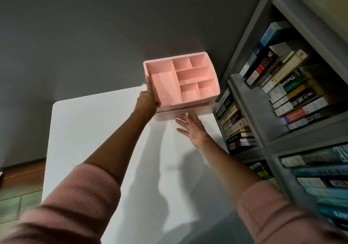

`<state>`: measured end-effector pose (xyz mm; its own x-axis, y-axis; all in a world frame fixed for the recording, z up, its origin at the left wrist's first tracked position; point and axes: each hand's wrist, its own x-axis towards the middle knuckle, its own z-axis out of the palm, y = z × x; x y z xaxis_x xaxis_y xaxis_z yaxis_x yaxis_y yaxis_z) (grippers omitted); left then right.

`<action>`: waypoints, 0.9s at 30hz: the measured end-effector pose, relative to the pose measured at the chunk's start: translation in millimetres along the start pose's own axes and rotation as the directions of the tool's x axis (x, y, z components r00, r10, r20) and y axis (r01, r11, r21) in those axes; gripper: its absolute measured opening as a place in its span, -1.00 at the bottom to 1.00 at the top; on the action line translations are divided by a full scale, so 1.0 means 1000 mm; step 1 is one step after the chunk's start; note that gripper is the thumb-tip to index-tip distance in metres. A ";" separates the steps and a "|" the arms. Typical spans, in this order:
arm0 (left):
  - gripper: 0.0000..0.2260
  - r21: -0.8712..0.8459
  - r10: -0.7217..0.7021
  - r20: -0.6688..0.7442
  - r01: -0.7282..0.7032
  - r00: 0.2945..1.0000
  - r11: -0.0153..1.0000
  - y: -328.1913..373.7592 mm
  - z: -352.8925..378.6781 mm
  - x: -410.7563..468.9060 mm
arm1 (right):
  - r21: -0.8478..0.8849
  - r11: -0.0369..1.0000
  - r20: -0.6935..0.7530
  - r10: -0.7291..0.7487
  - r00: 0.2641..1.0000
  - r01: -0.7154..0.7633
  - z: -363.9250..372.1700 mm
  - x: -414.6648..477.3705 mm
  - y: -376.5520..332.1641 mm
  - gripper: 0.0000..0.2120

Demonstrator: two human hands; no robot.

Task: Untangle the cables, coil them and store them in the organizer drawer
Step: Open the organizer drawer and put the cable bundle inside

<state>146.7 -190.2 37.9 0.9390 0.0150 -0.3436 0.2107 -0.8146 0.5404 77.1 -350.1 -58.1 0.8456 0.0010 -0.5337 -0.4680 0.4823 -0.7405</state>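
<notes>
Left hand (146, 97) grips the pink plastic compartmented organizer (188, 101) by its edge, right hand (192, 129) flat-fingered against the white plastic drawer (203, 111) just below.

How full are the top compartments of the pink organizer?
Empty: the organizer shows only bare pink floor in every top compartment, nothing lying inside.

A home study: crowded bookshelves (254, 115), white desk (94, 121).

White table (94, 131), pink organizer (180, 78) on top.
The table runs up towards the grey wall (94, 36); the organizer sits at its far right corner, pale drawer (188, 114) facing us, bookshelf (250, 102) just beside.
</notes>
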 end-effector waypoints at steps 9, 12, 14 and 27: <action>-0.10 0.228 0.051 0.039 -0.058 0.998 0.972 0.010 0.001 -0.001 | -0.120 0.992 -0.148 -0.048 0.988 0.030 0.008 0.012 -0.006 -0.78; -0.11 0.250 0.048 0.048 -0.059 0.998 0.967 0.011 0.001 -0.001 | -0.132 0.990 -0.148 -0.061 0.987 0.042 0.008 0.015 -0.005 -0.78; -0.13 0.254 0.067 0.031 -0.073 0.997 0.964 0.010 0.000 -0.001 | -0.135 0.990 -0.147 -0.071 0.987 0.051 0.007 0.017 -0.004 -0.78; -0.19 0.271 0.087 0.006 -0.085 0.996 0.959 0.013 0.000 -0.006 | -0.154 0.985 -0.226 -0.118 0.967 0.084 0.011 0.025 0.004 -0.79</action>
<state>144.1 -201.3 46.6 0.9521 -0.0590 -0.3000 0.0488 -0.9393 0.3395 99.0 -339.0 -69.7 0.8146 -0.2542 -0.5213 -0.4292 0.3403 -0.8366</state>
